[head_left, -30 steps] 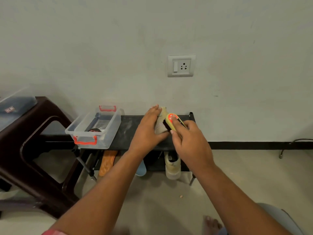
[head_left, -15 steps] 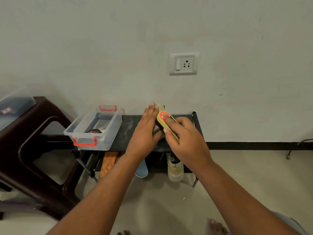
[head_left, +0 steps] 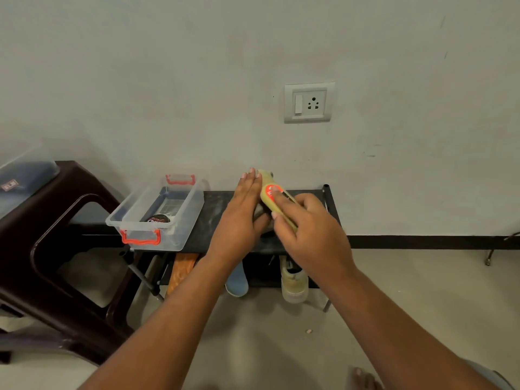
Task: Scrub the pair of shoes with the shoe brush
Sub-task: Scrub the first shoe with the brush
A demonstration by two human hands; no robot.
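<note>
On the rack (head_left: 215,209), the straight-fingered left hand (head_left: 239,220) hid most of the shoe (head_left: 259,213); the right hand (head_left: 312,229) gripped the brush (head_left: 266,197).

Home corner: shoe rack (head_left: 327,194), wall socket (head_left: 309,102).

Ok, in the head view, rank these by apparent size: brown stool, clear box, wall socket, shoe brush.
1. brown stool, largest, though cropped and nearer the camera.
2. clear box.
3. wall socket and shoe brush: they look alike, and the brush is partly covered, so unranked.
</note>
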